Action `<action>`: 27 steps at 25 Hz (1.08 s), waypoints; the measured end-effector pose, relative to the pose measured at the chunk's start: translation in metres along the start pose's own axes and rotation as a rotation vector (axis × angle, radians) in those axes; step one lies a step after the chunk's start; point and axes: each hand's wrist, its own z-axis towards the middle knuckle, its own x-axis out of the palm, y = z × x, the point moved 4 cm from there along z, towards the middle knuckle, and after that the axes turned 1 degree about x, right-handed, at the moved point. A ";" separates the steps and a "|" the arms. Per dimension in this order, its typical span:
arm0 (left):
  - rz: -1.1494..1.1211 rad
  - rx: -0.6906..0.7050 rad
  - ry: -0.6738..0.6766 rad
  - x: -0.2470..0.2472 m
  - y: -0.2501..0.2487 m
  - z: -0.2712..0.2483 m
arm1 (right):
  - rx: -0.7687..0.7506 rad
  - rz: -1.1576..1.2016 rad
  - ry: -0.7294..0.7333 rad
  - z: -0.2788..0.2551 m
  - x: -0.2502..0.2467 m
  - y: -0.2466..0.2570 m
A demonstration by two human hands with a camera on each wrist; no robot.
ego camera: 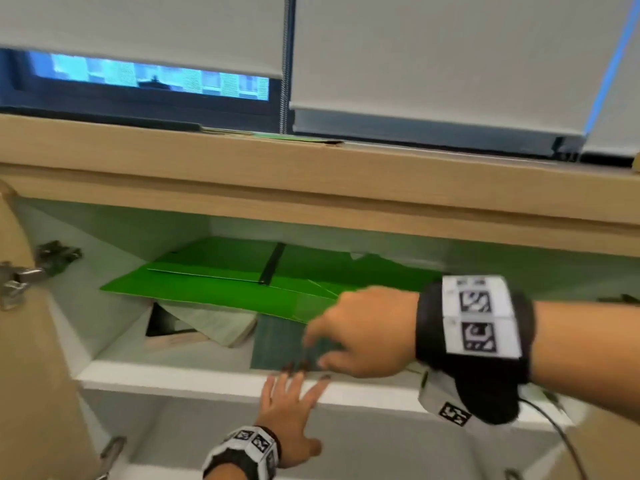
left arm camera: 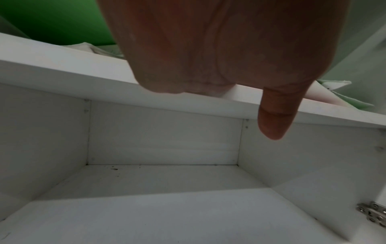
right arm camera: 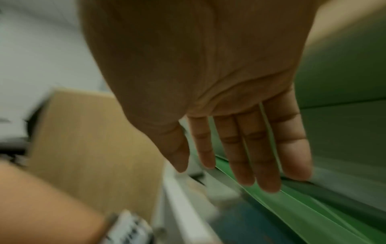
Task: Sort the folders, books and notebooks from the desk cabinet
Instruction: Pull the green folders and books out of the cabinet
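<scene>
From the head view, sorting looks barely begun: the green folders (ego camera: 221, 282) lie stacked on the upper shelf (ego camera: 194, 377) of the cabinet, with a book (ego camera: 207, 327) and a dark notebook (ego camera: 277, 341) beneath them. The right hand (ego camera: 360, 334) reaches over the notebook, fingers spread, gripping nothing. The left hand (ego camera: 291, 407) rests spread on the shelf's front edge.

The left wrist view shows the lower compartment (left arm camera: 163, 206) bare, so there is room there.

In the right wrist view, straight fingers (right arm camera: 246, 156) hover near a folder's edge (right arm camera: 282, 206), with little headroom above.
</scene>
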 end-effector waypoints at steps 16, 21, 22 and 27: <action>0.018 0.052 -0.204 0.009 -0.003 0.009 | 0.529 -0.018 0.053 0.034 0.158 -0.156; 0.017 0.063 -0.217 0.007 -0.002 0.007 | 0.456 -0.222 0.122 0.015 0.140 -0.176; 0.009 0.063 -0.223 0.007 -0.003 0.006 | 0.483 -0.248 0.138 0.003 0.136 -0.187; 0.018 0.091 -0.256 0.008 -0.002 0.006 | 0.638 -0.250 0.329 -0.070 0.159 -0.226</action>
